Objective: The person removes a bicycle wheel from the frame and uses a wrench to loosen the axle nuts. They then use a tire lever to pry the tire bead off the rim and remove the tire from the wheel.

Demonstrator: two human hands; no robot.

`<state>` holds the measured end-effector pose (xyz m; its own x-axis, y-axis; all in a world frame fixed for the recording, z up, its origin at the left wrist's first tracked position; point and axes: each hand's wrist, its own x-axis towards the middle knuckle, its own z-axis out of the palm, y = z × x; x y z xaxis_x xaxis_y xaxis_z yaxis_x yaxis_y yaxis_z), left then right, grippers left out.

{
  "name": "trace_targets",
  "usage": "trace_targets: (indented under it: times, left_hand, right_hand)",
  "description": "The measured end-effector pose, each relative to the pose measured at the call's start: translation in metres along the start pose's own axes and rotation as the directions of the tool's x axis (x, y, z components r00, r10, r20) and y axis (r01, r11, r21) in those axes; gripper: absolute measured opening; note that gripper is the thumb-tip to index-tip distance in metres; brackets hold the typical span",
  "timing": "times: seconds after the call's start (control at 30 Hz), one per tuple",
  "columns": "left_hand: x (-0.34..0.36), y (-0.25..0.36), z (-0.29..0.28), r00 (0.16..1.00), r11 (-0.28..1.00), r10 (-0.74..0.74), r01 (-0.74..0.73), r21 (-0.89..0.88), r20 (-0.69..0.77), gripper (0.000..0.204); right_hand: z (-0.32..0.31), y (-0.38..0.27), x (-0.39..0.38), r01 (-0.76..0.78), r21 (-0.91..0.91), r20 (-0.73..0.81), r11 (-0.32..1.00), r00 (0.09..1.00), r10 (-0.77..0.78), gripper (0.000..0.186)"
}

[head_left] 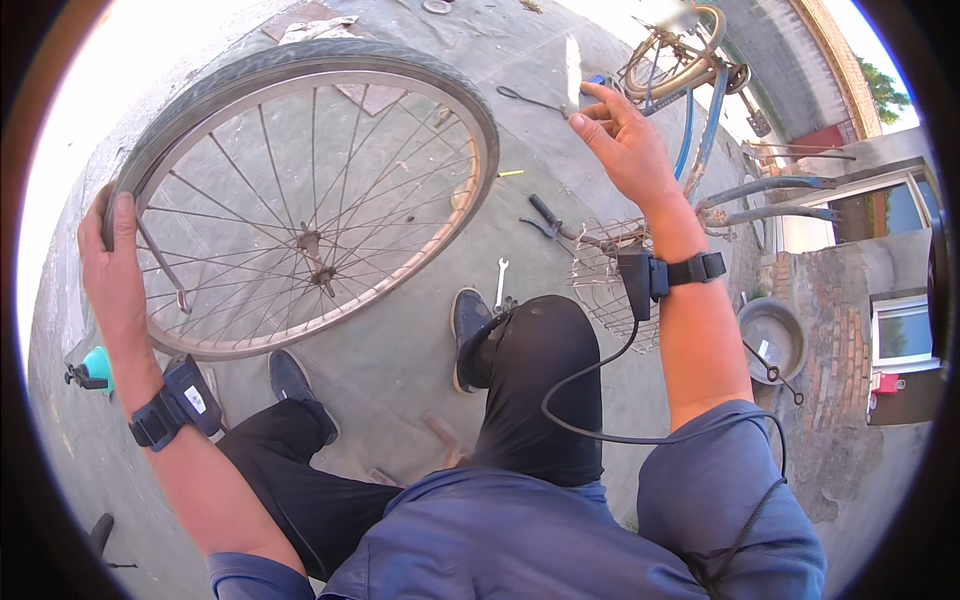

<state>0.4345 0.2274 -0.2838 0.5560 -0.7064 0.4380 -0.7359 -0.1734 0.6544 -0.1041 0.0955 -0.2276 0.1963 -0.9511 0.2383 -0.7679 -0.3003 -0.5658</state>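
I am looking down at my own legs and arms on a concrete yard. My left hand point(112, 262) is wrapped over the tyre of a bicycle wheel point(310, 195), fingers closed on its rubber edge, holding the wheel upright in front of my left knee. The wheel has a grey tyre, a rusty rim and thin spokes meeting at a hub.

Beyond the wheel to its right, my right hand point(622, 140) is raised, fingers curled around a small flat tool point(574, 75); I cannot tell what kind it is. Both wrists carry black strapped devices, and a cable runs from the right one to my blue shirt.

On the ground just right of the wheel lie a pair of pliers point(543, 217) and, nearer my right shoe, a small spanner point(501, 281). Further right of the wheel is a wire basket point(607, 275), then a blue bicycle frame point(700, 135) lying on its side. A round metal basin point(771, 338) sits well to the right, near a brick wall.
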Motion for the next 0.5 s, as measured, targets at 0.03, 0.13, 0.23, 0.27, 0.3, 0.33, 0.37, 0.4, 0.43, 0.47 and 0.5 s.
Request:
trace_targets:
  times: [0.03, 0.13, 0.23, 0.27, 0.3, 0.33, 0.37, 0.4, 0.43, 0.47, 0.5]
  left_hand:
    - [0.001, -0.005, 0.002, 1.0, 1.0, -0.024, 0.024, -0.015, 0.003, 0.062]
    - [0.005, -0.014, 0.006, 0.998, 0.998, -0.069, 0.069, -0.009, 0.0, 0.07]
    - [0.016, -0.033, 0.01, 0.996, 0.996, -0.083, 0.084, 0.015, -0.025, 0.076]
    - [0.016, -0.035, 0.001, 0.995, 0.995, -0.086, 0.088, 0.041, -0.051, 0.078]
    - [0.012, -0.034, 0.009, 0.992, 0.993, -0.111, 0.113, 0.031, -0.059, 0.08]
    - [0.011, -0.036, 0.016, 0.991, 0.992, -0.125, 0.126, 0.023, -0.048, 0.079]
    - [0.016, -0.038, 0.01, 0.989, 0.99, -0.134, 0.136, 0.029, -0.053, 0.079]
    - [0.017, -0.041, 0.012, 0.988, 0.989, -0.146, 0.147, 0.028, -0.046, 0.078]
    - [0.017, -0.041, 0.011, 0.986, 0.987, -0.162, 0.163, 0.006, -0.044, 0.077]
    - [0.018, -0.041, 0.004, 0.983, 0.984, -0.178, 0.178, -0.005, -0.044, 0.076]
    - [0.016, -0.043, 0.0, 0.98, 0.98, -0.197, 0.197, -0.02, -0.036, 0.075]
  right_hand:
    - [-0.003, 0.016, -0.011, -0.059, 0.025, 0.017, 0.998, 0.998, 0.059, 0.06]
    - [0.002, 0.057, -0.044, -0.205, 0.044, 0.081, 0.978, 0.976, 0.201, 0.06]
    - [0.004, 0.085, -0.075, -0.359, 0.083, 0.191, 0.93, 0.921, 0.339, 0.059]
    - [0.012, 0.093, -0.082, -0.376, 0.094, 0.236, 0.922, 0.908, 0.347, 0.059]
    - [0.015, 0.107, -0.097, -0.411, 0.083, 0.267, 0.908, 0.887, 0.377, 0.059]
    - [0.02, 0.122, -0.112, -0.445, 0.072, 0.297, 0.893, 0.864, 0.406, 0.058]
    - [0.031, 0.136, -0.124, -0.485, 0.062, 0.322, 0.872, 0.837, 0.443, 0.057]
    - [0.039, 0.149, -0.142, -0.504, 0.029, 0.351, 0.863, 0.814, 0.463, 0.056]
    - [0.048, 0.162, -0.159, -0.521, -0.004, 0.379, 0.853, 0.789, 0.484, 0.055]
    - [0.063, 0.173, -0.171, -0.543, -0.024, 0.441, 0.839, 0.747, 0.497, 0.053]
    - [0.077, 0.184, -0.188, -0.568, -0.054, 0.498, 0.821, 0.697, 0.515, 0.052]
